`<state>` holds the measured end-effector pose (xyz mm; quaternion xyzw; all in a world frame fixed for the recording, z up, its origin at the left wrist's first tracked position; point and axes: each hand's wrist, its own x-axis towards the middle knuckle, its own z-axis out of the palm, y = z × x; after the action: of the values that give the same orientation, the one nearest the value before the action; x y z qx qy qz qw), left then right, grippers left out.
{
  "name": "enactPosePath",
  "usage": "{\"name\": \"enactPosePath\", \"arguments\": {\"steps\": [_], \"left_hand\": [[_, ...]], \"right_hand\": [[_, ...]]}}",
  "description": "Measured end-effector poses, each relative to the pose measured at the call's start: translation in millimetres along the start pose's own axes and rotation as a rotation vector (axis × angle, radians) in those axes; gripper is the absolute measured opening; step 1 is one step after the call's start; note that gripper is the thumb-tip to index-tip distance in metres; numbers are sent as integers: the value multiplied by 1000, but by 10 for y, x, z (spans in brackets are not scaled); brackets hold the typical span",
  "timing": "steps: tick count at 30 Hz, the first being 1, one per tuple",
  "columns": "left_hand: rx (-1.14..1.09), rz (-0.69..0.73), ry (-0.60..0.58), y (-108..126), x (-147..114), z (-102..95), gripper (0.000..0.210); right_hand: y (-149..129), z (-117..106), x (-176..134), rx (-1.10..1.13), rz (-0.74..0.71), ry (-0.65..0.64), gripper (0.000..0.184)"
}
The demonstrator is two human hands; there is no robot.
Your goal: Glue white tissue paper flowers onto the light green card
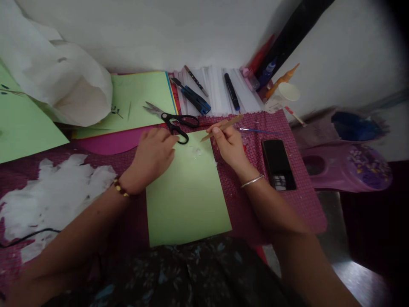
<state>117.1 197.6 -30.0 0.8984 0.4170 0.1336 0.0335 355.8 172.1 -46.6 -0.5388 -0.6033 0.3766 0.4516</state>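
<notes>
A sheet of light green paper (188,200) lies in front of me, with small white scraps or smears (195,152) near its top edge. In my right hand (230,145) is a flat wooden stick (230,123), pinched between thumb and fingers, its lower tip slanting down over the sheet. My left hand (155,154) rests on the paper's upper left side, palm down and fingers loosely extended, holding nothing visible. Black-handled scissors (165,116) lie just beyond its fingertips, one handle loop overlapping the sheet's top edge.
Crumpled white tissue (57,192) spreads at left, below a white paper roll (79,85). A blue utility knife (194,97), a black marker (231,91) and white strips lie along the wall. A phone (278,164) and a paper cup (286,96) stand at right, near the table edge.
</notes>
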Motion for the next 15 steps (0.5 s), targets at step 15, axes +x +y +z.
{"name": "enactPosePath", "arguments": {"steps": [15], "left_hand": [[38,148,0,64,148,348,15]], "right_hand": [[10,2,-6,121,-22,121,36]]}}
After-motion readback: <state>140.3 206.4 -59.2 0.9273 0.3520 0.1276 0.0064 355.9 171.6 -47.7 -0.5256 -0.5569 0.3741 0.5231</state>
